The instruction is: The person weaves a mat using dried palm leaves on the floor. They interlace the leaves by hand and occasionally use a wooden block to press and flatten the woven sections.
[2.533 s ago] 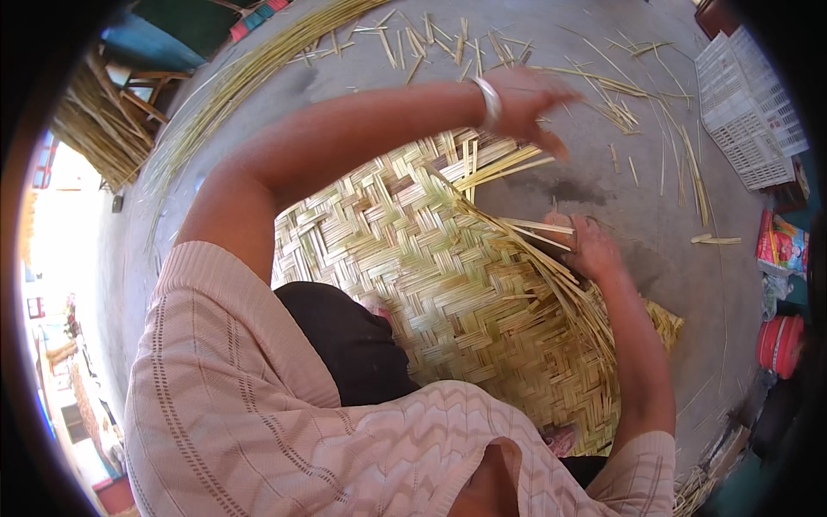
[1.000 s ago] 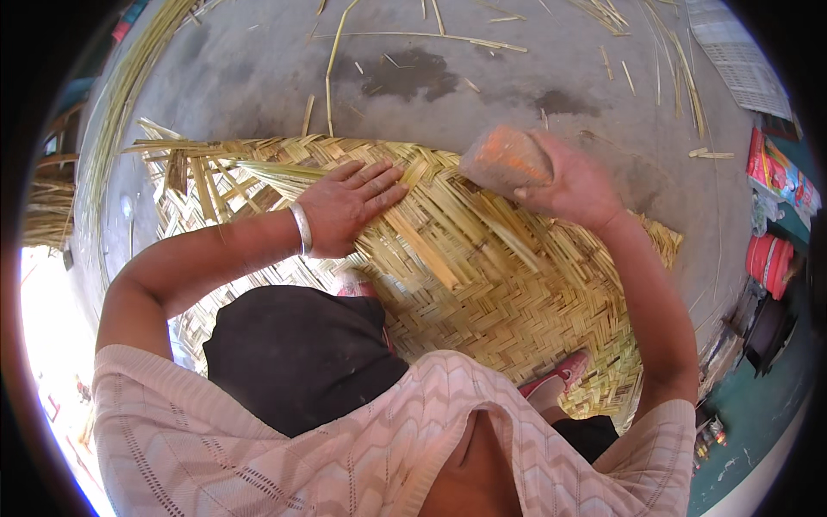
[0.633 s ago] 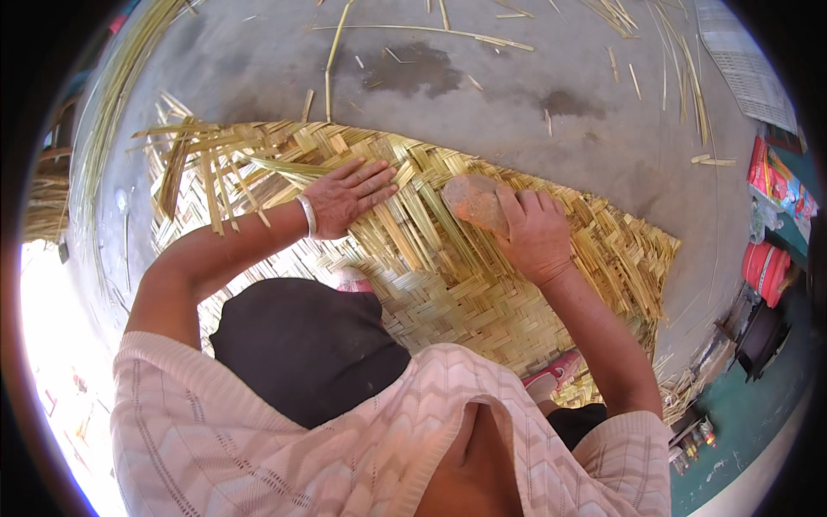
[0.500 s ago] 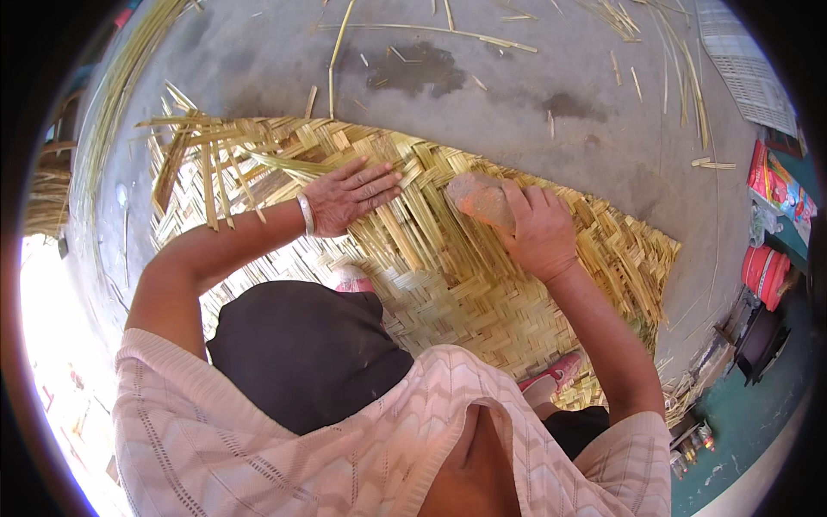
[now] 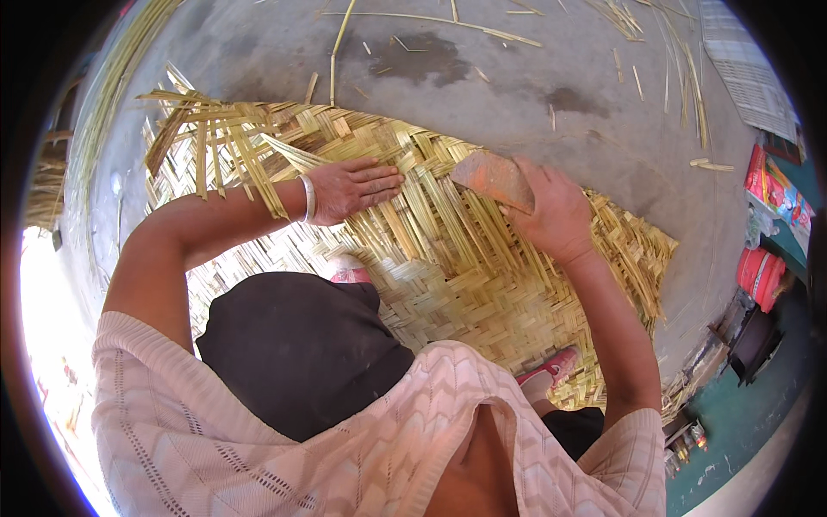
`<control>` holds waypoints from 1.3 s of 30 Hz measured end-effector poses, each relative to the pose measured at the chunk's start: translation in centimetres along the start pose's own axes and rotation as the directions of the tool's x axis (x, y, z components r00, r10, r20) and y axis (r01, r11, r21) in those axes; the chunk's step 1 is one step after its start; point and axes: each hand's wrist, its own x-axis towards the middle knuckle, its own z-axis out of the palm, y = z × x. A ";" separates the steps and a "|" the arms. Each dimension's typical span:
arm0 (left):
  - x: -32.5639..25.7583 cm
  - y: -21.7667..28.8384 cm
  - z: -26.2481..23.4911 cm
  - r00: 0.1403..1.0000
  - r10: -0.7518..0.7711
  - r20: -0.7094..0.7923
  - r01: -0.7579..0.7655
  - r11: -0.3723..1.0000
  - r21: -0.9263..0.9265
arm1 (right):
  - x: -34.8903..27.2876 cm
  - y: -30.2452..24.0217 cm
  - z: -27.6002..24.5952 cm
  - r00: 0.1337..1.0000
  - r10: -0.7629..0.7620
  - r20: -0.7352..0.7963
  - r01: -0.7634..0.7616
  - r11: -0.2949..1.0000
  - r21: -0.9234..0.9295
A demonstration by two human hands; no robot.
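A woven mat of flat yellow-green plant strips [image 5: 469, 302] lies on the floor under me. My left hand [image 5: 355, 189] rests flat on its upper part, fingers stretched out together and pointing right, a pale bangle [image 5: 307, 198] at the wrist. In my right hand [image 5: 558, 209] is a reddish-brown brick piece [image 5: 494, 179], gripped at its right end near the mat's far edge. Whether the brick touches the strips I cannot tell. Loose strip ends [image 5: 211, 138] stick up at the mat's far left corner, past my left forearm.
Scraps of cut strips [image 5: 689, 86] are scattered over the grey concrete floor [image 5: 508, 82]. A bundle of long thin stalks [image 5: 108, 103] runs along the left. On the right are a red round container [image 5: 761, 277] and a colourful packet [image 5: 775, 185]. My pink shoes [image 5: 551, 369] stand on the mat.
The brick piece has turned and shows more of its flat face; my right hand has shifted slightly right and up. My left hand stays flat, its fingers now closer together.
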 end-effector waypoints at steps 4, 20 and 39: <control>0.1 -0.1 0.0 0.999 -0.008 0.036 0.008 1.000 -0.022 | 1.6 -0.2 -4.8 0.987 0.061 -0.147 -0.045 0.993 0.110; 0.1 -0.2 0.2 0.999 -0.009 0.052 0.010 1.000 -0.017 | 3.4 0.5 -0.4 0.983 0.128 0.135 -0.121 0.991 -0.055; 0.0 -0.4 1.9 0.983 0.038 -0.181 -0.052 0.996 -0.071 | 9.5 -7.2 3.0 0.998 -0.045 0.047 0.050 0.994 -0.097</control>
